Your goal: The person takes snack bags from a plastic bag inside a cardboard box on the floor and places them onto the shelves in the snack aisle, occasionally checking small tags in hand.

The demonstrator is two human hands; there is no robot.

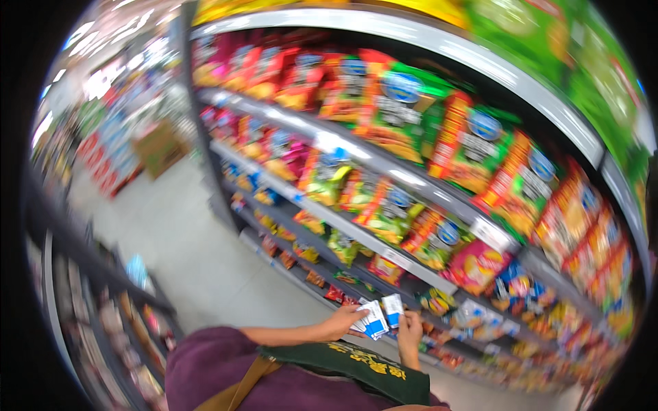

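My left hand [345, 324] grips a fanned stack of small white-and-blue cards [373, 321] between thumb and fingers. Close beside it, my right hand [410, 329] holds a single similar card [393, 310] upright by its lower edge. The cards bear print that is blurred. Both hands are in front of my torso, which wears a purple top [216, 365] and a dark green garment piece [354, 359] with yellow writing. Behind the cards stand shelves of bagged snacks.
A long grey shelf unit [354, 226] runs diagonally in front, stacked with snack bags [478, 149], with price labels [491, 234] on its edges. A grey floor aisle [205, 257] lies at left, with a cardboard box [159, 149] beyond. Another shelf [92, 277] stands at lower left.
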